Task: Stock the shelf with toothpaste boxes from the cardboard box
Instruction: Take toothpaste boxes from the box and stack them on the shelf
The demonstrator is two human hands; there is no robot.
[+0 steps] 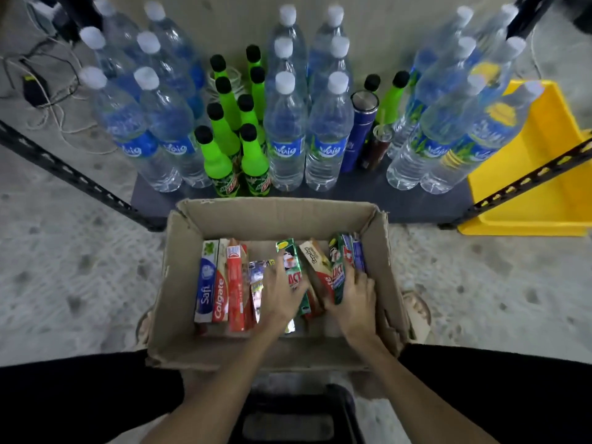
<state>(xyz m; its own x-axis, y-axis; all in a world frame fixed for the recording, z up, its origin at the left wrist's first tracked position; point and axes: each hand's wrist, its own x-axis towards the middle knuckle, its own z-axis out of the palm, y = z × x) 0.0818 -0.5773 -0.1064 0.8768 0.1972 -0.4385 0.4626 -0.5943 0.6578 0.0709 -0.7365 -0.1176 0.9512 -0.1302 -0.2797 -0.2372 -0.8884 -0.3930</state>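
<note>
— Where were the toothpaste boxes?

— All down in the cardboard box [179, 283], which sat on the floor [64, 267] right in front of the bottom shelf [416, 200]. They stood on edge, side by side. At the left was a blue Safi box [206, 283], touching a red Colgate box [221, 293], then a plain red one [236, 283].

— And the hands?

— Both were inside the carton. The left hand [280, 296] lay over the middle boxes, fingers spread and fairly straight, resting against a green box [293, 267]. I couldn't see the thumb wrapped round anything, so that grip looked loose and open.

— The right one?

— The right hand [355, 293] was at the right end of the row. Its fingers curled over the tops of a green and blue bunch [347, 254] there, so its grip seemed closed on them, though the fingertips were hidden behind the boxes.

— Was any toothpaste on the shelf?

— I saw none there. It carried drinks: tall water bottles [285, 136] in rows, a cluster of green soda bottles [221, 155] between them, and a blue flask [360, 129] further right.

— Anything else about?

— A yellow bin [538, 187] stood on the floor at the right, past the rack's black upright [525, 181]. Cables [48, 91] trailed on the floor at the far left.
</note>
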